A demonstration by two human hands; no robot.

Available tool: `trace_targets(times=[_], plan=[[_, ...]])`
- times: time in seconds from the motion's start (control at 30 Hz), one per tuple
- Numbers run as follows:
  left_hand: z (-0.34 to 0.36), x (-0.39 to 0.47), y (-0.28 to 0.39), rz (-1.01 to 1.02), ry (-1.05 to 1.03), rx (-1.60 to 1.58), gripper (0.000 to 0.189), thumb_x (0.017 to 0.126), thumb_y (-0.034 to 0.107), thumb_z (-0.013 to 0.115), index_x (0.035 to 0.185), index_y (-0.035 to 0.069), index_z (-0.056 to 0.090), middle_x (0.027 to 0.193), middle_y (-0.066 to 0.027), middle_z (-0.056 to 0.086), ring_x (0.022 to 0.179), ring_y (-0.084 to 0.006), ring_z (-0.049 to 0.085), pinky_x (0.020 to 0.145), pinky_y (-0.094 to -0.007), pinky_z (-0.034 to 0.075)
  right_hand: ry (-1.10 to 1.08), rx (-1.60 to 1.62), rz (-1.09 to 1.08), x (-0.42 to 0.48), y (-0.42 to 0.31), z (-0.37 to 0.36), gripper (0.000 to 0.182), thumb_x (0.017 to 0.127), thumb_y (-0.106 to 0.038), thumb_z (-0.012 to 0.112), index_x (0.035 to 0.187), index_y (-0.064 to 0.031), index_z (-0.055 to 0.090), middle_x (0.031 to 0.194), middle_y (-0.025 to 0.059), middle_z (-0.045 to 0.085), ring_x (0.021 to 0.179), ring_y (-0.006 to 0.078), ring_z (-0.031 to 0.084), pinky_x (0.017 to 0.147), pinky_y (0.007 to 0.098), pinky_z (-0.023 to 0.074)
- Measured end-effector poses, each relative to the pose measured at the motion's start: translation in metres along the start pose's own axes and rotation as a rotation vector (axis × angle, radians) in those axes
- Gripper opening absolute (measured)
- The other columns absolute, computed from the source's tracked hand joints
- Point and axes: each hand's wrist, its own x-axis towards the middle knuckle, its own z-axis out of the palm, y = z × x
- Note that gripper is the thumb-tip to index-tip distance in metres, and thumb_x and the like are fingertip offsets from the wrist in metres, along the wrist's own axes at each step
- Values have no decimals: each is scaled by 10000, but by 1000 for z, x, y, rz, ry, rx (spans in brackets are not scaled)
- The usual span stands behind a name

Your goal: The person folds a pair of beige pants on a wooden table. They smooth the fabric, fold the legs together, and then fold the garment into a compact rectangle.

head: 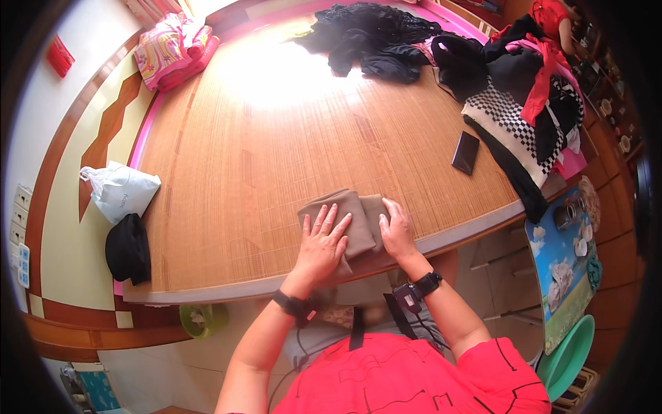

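A folded taupe garment lies at the near edge of a bed covered by a bamboo mat. My left hand rests flat on its left part, palm down with the fingers spread. At the garment's right end is my right hand, with its fingertips on the cloth's edge; whether they pinch it cannot be told. One folded layer overlaps another between the hands. Both wrists wear black straps with small devices.
A black phone lies to the right, beside piled clothes. More black clothing is at the far side. A white bag, a black cap-like item and folded pink bedding line the left. A small table stands right.
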Motion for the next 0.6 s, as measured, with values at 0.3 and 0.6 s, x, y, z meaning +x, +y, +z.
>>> trace_targets(times=[0.3,0.6], plan=[[10,14,40,-78,-145,304,1070,718,402,764,1509,-94,242,1572,-338,201,1501,-426,162,1205,-582,80,59,-320,-197,-13,24,30,573,876,-235,687,1373,-13,507,1374,156,551,1272,313,503,1082,419,406],[22,11,21,81,55,147,714,730,149,712,1360,-94,478,1378,-310,512,1324,-411,483,1146,-464,357,32,-349,-196,-10,24,19,497,871,-295,667,1296,-50,587,1344,118,592,1257,277,520,1046,429,401]])
